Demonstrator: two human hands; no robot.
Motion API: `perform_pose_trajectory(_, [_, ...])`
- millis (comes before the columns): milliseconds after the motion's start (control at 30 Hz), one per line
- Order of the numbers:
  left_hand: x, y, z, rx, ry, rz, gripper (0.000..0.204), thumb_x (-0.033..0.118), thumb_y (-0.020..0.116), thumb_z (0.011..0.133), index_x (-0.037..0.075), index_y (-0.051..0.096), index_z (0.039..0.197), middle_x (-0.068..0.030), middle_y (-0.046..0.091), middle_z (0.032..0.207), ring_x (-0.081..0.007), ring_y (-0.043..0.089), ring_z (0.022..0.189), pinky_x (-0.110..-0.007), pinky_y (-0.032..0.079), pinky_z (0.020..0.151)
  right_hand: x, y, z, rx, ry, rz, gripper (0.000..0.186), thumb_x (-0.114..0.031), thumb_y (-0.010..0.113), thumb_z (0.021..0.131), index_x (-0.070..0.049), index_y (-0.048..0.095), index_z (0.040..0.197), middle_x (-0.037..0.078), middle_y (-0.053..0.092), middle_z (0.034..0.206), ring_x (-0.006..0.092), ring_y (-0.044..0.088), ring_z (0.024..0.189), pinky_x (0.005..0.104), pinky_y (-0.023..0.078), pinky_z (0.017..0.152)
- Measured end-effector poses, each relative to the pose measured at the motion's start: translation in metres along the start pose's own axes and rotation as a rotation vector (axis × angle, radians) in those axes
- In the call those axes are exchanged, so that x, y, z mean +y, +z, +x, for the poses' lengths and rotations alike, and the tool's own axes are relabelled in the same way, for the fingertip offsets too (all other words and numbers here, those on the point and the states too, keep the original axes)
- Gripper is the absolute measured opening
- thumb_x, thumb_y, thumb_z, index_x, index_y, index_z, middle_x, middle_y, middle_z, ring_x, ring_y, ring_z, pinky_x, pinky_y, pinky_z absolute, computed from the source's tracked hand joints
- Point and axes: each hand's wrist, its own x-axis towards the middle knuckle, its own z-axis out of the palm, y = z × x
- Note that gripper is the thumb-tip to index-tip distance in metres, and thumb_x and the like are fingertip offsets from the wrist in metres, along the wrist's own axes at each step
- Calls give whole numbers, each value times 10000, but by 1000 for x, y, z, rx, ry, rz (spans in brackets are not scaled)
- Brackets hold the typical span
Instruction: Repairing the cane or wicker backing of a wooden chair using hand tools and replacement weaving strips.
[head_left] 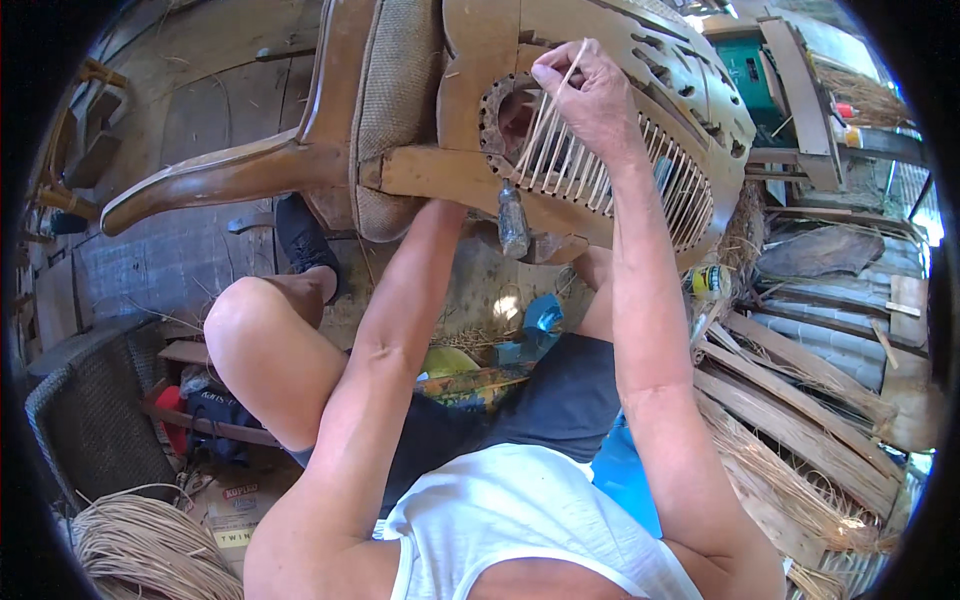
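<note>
A wooden chair (230, 178) with a carved back lies on its side before me. Pale cane strands (600, 190) run side by side across the oval opening in its back, through small holes along the rim. My right hand (592, 95) is closed above the opening, pinching a cane strand (545, 118) between thumb and fingers. My left forearm passes behind the lower frame rail. Part of my left hand (515, 118) shows in shadow through the unstrung end of the opening; its fingers are unclear. A tool with a clear, worn handle (513, 222) sticks in the rim.
The upholstered seat (395, 90) stands on edge at the left. A coil of cane (145, 545) lies lower left beside a dark woven chair (95, 410). Wooden boards (800, 440) and loose fibre are piled at right, near a yellow can (707, 281).
</note>
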Motion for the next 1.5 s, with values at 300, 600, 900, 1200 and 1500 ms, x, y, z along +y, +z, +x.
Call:
perform_pose_trajectory(300, [-76,-48,-132,-807,-640,731,484,345,481,994,40,534,1366,-252,570,1350,-387,552,1271,-516,450,1035,4,-15,-5,81,53,300,291,-161,698,923,-97,673,1206,65,708,1063,147,679,953,291,560,877])
perform_pose_trajectory(600, [-8,-25,-69,-114,-302,124,427,360,509,985,57,577,1278,-199,615,1292,-360,588,1200,-532,448,998,-52,-28,-142,-63,106,182,412,1,672,891,-53,590,1291,85,632,1145,159,644,987,285,540,885])
perform_pose_trajectory(900, [15,-29,-30,-67,-267,-55,412,357,519,982,52,591,1248,-195,630,1253,-358,600,1168,-516,455,974,-72,0,-154,-51,60,284,525,64,692,822,-79,565,1311,127,567,1210,257,653,947,365,561,834])
perform_pose_trajectory(1200, [20,-40,-65,-80,-315,-53,398,355,529,979,46,606,1217,-191,645,1215,-356,611,1135,-500,462,951,-67,18,-145,-13,-101,240,588,119,623,782,-120,564,1315,131,557,1186,347,624,1019,416,550,872])
perform_pose_trajectory(1500, [32,-38,-57,-63,-296,-87,386,353,539,975,40,621,1187,-188,660,1176,-354,622,1102,-484,469,927,-56,21,-125,-36,-191,135,336,100,638,825,-75,599,1110,125,613,1015,312,651,944,403,537,813])
